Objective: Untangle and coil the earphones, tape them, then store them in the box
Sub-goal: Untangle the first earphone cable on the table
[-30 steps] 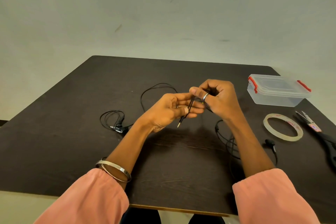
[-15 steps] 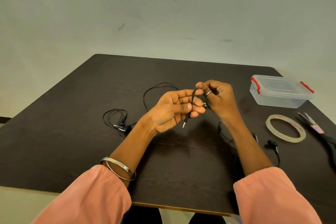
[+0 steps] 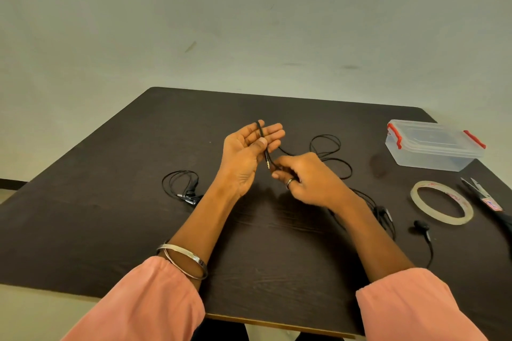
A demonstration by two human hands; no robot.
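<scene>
My left hand is raised palm up over the dark table, with the black earphone cable looped over its fingers and pinned by the thumb; the plug hangs just below the thumb. My right hand sits close beside it, pinching the same cable lower down. The rest of the cable trails in loops behind and to the right of my right hand, ending in earbuds on the table. A clear box with red clips stands closed at the far right. A tape roll lies flat in front of it.
A second black earphone bundle lies coiled on the table to the left of my left forearm. Scissors lie at the right edge beside the tape roll. A plain wall rises behind the table.
My left hand has opened flat and lifted, and the cable now runs over its fingertips. My right hand has dropped lower, drawing the cable down.
</scene>
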